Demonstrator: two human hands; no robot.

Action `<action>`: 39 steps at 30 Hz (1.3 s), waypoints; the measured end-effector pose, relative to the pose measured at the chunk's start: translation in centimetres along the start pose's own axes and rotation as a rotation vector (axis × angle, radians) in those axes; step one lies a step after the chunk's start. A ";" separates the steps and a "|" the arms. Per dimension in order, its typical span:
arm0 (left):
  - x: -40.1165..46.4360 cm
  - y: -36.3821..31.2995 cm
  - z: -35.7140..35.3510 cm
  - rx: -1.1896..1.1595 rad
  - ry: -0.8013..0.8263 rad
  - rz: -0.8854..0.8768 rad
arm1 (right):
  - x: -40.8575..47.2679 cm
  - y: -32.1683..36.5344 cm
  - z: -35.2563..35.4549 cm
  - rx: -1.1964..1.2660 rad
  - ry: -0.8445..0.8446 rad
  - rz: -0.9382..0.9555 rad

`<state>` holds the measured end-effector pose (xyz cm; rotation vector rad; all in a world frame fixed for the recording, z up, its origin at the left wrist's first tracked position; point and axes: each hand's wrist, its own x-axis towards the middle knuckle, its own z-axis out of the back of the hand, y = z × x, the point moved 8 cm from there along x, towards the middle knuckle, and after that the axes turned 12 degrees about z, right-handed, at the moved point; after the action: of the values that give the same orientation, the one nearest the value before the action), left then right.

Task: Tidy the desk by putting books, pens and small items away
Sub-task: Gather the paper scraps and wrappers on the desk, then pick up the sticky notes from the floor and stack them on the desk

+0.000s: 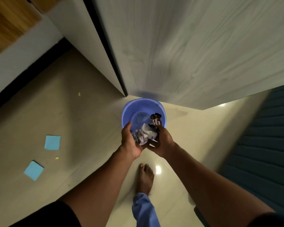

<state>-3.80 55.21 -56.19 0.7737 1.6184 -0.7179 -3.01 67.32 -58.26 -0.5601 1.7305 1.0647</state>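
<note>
A blue plastic bin [143, 105] stands on the tiled floor below me, against a pale cabinet. Both hands hover over its near rim with a bundle of crumpled wrappers [147, 133] between them. My left hand [129, 141] cups the silvery wrappers from the left. A dark snack wrapper [156, 122] with white lettering sticks up over the bin's opening, pinched by my right hand [162, 142]. The bin's inside looks bare where it shows.
Two blue sticky notes [52, 142] [33, 170] and small yellow scraps [57, 158] lie on the floor at left. A tall pale cabinet [195, 54] rises behind the bin. A dark teal ribbed surface [266, 145] fills the right. My bare foot [145, 177] stands just behind the hands.
</note>
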 end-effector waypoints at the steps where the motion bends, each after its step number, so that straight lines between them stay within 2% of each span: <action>1: 0.3 0.0 -0.1 0.001 0.006 -0.003 | 0.4 0.0 0.1 -0.001 0.015 -0.002; 9: 1.7 -0.5 0.3 0.019 0.086 -0.044 | 1.4 -0.1 0.1 0.073 0.044 -0.038; 11: 1.5 -0.5 0.8 0.007 0.065 -0.040 | 1.5 -0.1 0.1 0.075 0.039 -0.033; 21: -1.2 -0.5 5.5 -0.052 0.028 0.029 | -0.6 -1.2 -2.4 -0.223 0.088 0.072; 30: -5.1 0.0 16.4 -0.155 0.010 0.020 | -6.5 -7.6 -10.1 -0.547 0.196 0.085; 39: -9.6 1.3 32.5 -0.336 -0.044 -0.026 | -12.5 -18.6 -19.5 -0.907 0.430 0.100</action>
<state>17.43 29.08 -52.19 0.4907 1.6560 -0.4599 6.42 39.94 -51.87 -1.3498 1.5590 1.9116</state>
